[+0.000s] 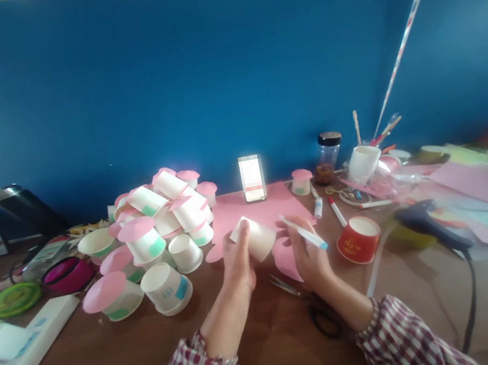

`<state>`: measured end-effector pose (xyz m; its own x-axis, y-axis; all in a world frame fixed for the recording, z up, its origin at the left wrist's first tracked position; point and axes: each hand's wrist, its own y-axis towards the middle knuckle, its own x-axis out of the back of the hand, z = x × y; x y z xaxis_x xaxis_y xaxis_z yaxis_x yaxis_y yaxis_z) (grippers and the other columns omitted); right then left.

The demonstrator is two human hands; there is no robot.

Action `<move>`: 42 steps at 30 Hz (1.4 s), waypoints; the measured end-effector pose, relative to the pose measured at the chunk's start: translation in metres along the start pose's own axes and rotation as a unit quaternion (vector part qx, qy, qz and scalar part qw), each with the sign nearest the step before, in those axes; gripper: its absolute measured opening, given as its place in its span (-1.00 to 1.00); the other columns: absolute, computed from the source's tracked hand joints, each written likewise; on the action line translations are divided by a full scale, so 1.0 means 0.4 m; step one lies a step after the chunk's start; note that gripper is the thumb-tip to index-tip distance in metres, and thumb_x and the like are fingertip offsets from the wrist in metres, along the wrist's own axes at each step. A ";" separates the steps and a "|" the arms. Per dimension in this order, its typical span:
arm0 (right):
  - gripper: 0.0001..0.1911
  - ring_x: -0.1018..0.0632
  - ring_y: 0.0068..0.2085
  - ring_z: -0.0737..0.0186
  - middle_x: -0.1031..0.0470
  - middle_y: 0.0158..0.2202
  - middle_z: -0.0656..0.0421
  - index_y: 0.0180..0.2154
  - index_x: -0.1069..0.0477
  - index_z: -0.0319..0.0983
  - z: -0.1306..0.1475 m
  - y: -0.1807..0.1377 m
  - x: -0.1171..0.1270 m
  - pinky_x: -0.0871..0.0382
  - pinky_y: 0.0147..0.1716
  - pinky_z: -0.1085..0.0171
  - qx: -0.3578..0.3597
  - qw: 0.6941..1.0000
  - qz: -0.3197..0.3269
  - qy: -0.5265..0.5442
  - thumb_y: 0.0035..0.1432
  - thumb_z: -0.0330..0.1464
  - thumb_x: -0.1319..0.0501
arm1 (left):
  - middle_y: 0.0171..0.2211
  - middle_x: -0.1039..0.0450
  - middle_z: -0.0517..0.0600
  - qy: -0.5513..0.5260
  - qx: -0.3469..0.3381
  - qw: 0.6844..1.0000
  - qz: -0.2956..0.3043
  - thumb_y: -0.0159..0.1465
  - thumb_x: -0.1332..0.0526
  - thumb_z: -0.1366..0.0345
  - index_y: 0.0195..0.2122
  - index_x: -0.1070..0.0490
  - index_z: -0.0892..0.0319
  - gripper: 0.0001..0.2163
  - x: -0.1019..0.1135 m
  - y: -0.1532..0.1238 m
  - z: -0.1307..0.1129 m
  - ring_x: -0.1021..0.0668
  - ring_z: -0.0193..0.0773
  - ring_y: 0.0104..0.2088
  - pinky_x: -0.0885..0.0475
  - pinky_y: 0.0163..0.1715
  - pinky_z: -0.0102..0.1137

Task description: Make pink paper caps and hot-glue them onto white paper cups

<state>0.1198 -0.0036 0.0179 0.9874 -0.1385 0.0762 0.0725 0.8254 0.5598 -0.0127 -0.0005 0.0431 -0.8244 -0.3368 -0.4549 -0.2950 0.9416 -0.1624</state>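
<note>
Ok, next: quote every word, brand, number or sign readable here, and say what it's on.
Nothing is clear enough to quote.
Red cup: yellow characters, too blurred to read.
White cup with a blue patch: small blue mark, unreadable.
Cup in the left hand: no lettering made out.
Marker in the right hand: none made out.

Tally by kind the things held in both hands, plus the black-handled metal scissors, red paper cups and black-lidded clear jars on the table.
White tapered paper cup in the left hand: 1
White pen with light-blue end in the right hand: 1
Black-handled metal scissors: 1
Red paper cup: 1
Black-lidded clear jar: 1
Total: 5
</note>
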 end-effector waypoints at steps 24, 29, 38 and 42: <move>-0.73 -0.58 -0.26 0.23 -0.49 -0.09 0.01 -0.03 -0.24 -0.21 -0.004 -0.003 -0.012 -0.53 -0.31 0.21 -0.055 0.991 -0.044 0.116 0.29 -0.25 -0.01 | -0.09 -0.47 0.10 -0.196 0.102 0.952 0.210 0.26 -0.15 0.20 -0.10 -0.43 0.25 -0.73 0.008 -0.003 0.053 -0.49 -0.17 -0.07 -0.42 -0.07 -0.30; -0.70 -0.53 -0.42 0.31 -0.50 -0.20 0.07 -0.01 -0.29 -0.20 -0.002 -0.004 -0.003 -0.47 -0.45 0.29 -0.039 0.998 -0.020 0.038 0.29 -0.24 -0.01 | -0.18 -0.49 0.13 -0.176 0.106 0.959 0.194 0.24 -0.15 0.10 -0.12 -0.44 0.29 -0.65 0.024 0.014 0.045 -0.53 -0.16 -0.20 -0.46 -0.18 -0.31; -0.83 -0.51 -0.37 0.23 -0.49 -0.36 0.12 -0.18 -0.40 -0.21 0.007 -0.006 0.022 -0.42 -0.38 0.26 0.047 0.996 0.002 -0.074 0.22 -0.35 -0.10 | -0.23 -0.50 0.16 -0.122 0.104 0.977 0.141 0.26 -0.03 -0.02 -0.09 -0.40 0.30 -0.54 0.021 0.016 0.081 -0.54 -0.12 -0.24 -0.47 -0.22 -0.21; -0.88 -0.51 -0.31 0.19 -0.48 -0.34 0.12 -0.23 -0.38 -0.20 0.014 -0.011 0.015 -0.41 -0.30 0.23 0.082 0.989 0.025 -0.123 0.16 -0.40 -0.12 | -0.18 -0.50 0.18 -0.115 0.099 0.973 0.172 0.28 -0.04 0.03 -0.08 -0.41 0.33 -0.56 0.021 0.019 0.086 -0.53 -0.09 -0.17 -0.44 -0.15 -0.25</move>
<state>0.1247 -0.0112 0.0204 0.9240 -0.2450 0.2937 -0.0188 0.7380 0.6745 -0.0049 0.0038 0.0079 -0.7211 -0.0139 -0.6927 0.0966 0.9880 -0.1204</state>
